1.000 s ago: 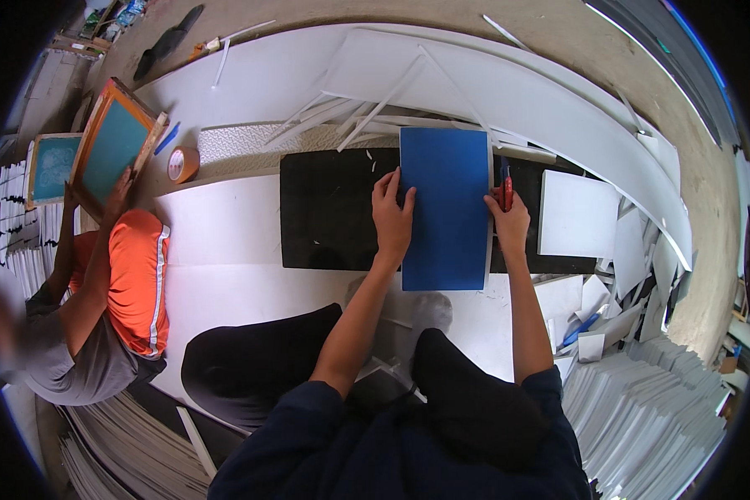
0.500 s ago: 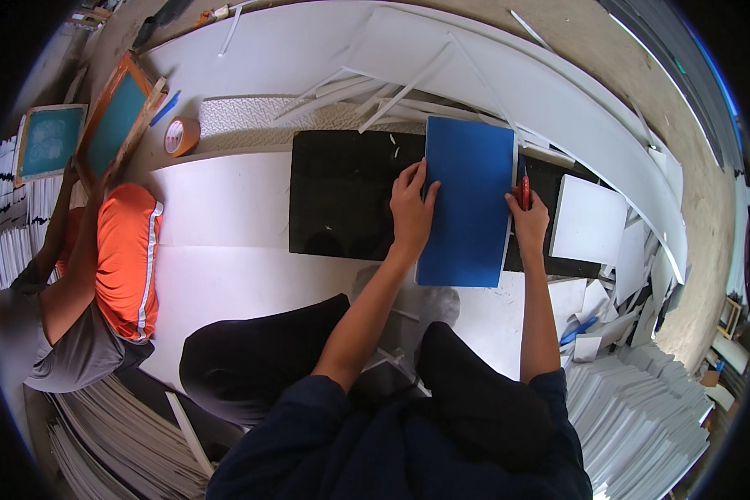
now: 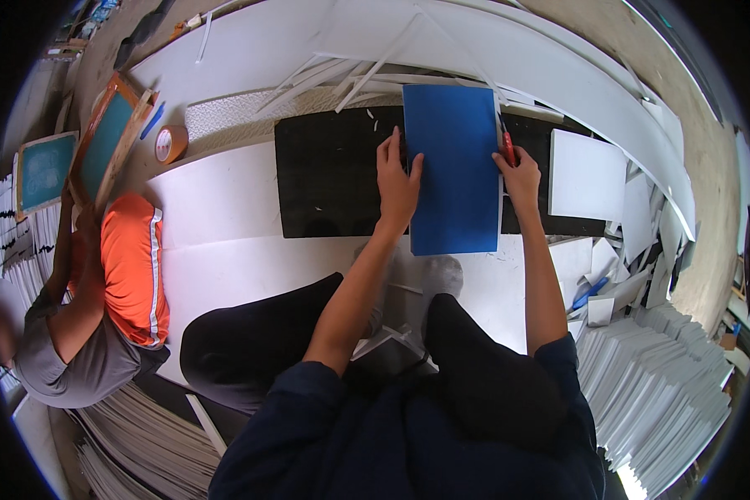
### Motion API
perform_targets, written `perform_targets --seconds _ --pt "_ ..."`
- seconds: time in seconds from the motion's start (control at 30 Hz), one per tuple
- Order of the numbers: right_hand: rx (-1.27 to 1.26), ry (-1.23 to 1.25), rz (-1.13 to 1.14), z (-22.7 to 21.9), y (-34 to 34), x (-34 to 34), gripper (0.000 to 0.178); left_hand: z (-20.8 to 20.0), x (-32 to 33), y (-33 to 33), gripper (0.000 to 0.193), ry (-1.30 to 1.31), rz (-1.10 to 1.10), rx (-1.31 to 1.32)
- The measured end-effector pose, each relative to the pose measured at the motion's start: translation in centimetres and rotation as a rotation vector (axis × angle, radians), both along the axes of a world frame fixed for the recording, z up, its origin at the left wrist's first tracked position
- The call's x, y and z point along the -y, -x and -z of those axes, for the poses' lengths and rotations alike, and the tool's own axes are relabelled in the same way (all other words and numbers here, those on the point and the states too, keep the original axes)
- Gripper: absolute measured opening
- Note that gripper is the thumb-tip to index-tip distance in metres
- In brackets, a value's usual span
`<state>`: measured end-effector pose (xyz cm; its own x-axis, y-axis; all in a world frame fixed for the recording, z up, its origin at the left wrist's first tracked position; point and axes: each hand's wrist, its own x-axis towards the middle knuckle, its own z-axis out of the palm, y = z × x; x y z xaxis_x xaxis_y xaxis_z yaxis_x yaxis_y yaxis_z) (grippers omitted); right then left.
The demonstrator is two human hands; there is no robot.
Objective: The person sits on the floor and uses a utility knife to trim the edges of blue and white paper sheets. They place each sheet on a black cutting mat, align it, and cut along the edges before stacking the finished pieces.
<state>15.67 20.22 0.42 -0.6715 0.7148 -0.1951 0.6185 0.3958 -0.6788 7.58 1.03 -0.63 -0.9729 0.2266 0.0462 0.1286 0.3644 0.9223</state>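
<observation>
A tall blue rectangular board (image 3: pixel 452 175), with a white edge along its right side, lies across the black cutting mat (image 3: pixel 329 179). My left hand (image 3: pixel 398 185) grips its left edge, thumb on the blue face and fingers along the side. At the right edge, my right hand (image 3: pixel 520 177) is closed round a red-handled utility knife (image 3: pixel 508 147) whose tip points away from me. Fingers of that hand also touch the board's edge. To the right, a white rectangular panel (image 3: pixel 587 177) rests on the mat.
White offcut strips (image 3: pixel 383 62) lie behind the mat. Stacked white sheets (image 3: pixel 654 387) and scraps stand at right. On the left are orange tape (image 3: pixel 172 144) and a co-worker in orange trousers (image 3: pixel 132 271), hands on a wooden-framed screen (image 3: pixel 107 142). My foot (image 3: pixel 442 275) is below the board.
The view has shifted, so most things sit higher in the picture. The blue board and both hands have moved slightly farther from me over the mat. The knife stays in my right hand.
</observation>
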Motion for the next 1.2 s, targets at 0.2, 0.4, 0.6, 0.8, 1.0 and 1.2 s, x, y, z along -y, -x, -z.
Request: perform_targets --seconds 0.2,0.4,0.6,0.8,1.0,1.2 --pt "-0.016 0.068 0.036 -0.4 -0.1 0.1 0.037 1.1 2.5 -3.4 0.049 0.111 0.059 -0.095" --pt "-0.042 0.059 0.035 -0.9 0.1 0.7 0.034 1.1 3.4 -4.0 0.055 0.124 0.133 -0.123" --pt "-0.112 -0.042 -0.034 -0.9 -0.7 1.3 0.036 -0.3 3.3 -3.5 0.062 0.181 0.194 0.047" --pt "-0.077 -0.076 -0.036 -1.2 -0.5 1.2 0.035 -0.5 3.6 -3.0 0.063 0.213 0.228 0.032" --pt "-0.051 -0.070 -0.037 -1.4 -0.5 1.1 0.035 -1.1 3.6 -2.9 0.062 0.259 0.230 0.080" --pt "0.023 -0.048 -0.023 -1.5 -0.4 0.9 0.037 -1.6 3.5 -2.6 0.063 0.302 0.244 0.071"
